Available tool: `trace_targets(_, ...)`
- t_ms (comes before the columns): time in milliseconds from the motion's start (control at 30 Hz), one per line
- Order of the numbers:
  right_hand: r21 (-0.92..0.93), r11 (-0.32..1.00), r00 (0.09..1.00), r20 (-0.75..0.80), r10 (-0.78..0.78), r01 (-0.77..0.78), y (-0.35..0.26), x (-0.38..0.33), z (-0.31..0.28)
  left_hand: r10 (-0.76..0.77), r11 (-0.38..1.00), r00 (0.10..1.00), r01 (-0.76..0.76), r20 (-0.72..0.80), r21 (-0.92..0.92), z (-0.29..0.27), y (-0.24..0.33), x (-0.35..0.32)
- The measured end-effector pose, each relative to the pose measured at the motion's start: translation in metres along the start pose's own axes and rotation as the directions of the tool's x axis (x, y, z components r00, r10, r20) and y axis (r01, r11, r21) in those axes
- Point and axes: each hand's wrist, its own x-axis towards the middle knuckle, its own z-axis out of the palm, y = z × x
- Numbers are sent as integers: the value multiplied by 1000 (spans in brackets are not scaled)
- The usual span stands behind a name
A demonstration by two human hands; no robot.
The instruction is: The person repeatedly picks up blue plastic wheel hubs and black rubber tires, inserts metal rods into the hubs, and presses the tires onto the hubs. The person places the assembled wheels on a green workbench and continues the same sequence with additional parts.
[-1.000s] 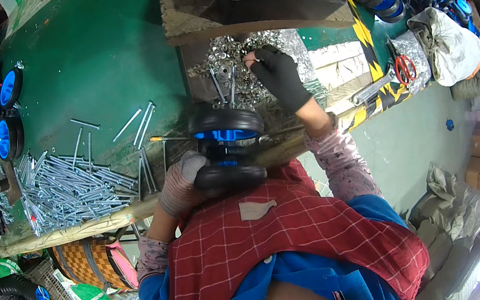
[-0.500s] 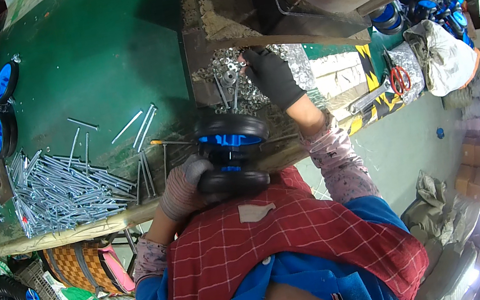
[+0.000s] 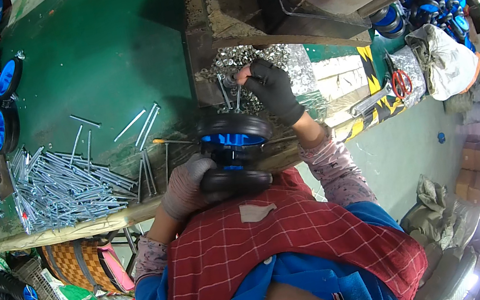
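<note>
My left hand (image 3: 187, 186), in a grey and striped glove, is closed round a pair of black wheels with blue hubs (image 3: 231, 133), held at the table's front edge against my apron. Two bolts (image 3: 237, 98) stick out past the far wheel, their ends pointing away from me. My right hand (image 3: 271, 90), in a black glove with bare fingertips, is pinched near the bolt ends; a small grey metal piece at the fingertips is too blurred to name. Just behind it lies a heap of small metal nuts (image 3: 236, 56).
A pile of long bolts (image 3: 67, 190) lies on the green table (image 3: 96, 60) to the left, with more wheels (image 3: 5, 127) beyond. A yellow-handled tool (image 3: 171, 141) is near my left hand. Red scissors (image 3: 401, 83) and a wrench (image 3: 369, 101) lie right. A metal frame (image 3: 321, 26) overhangs the nuts.
My right hand has drawn back from the nut heap toward the bolt ends, its fingertips pinched. The left hand still holds the wheels in nearly the same place.
</note>
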Motion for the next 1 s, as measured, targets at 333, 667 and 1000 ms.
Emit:
trace_targets(333, 7, 994, 993, -38, 114, -114, -1, -14, 1, -22, 1000, 1000, 22, -18, 10, -1, 9, 3)
trace_targets(667, 233, 955, 982, 61, 177, -186, -6, -28, -15, -414, 876, 910, 387, -36, -287, -5, 20, 26)
trace_targets(1000, 535, 816, 934, -124, 334, -221, 41, -5, 9, -521, 780, 844, 411, -125, -472, -50, 41, 168)
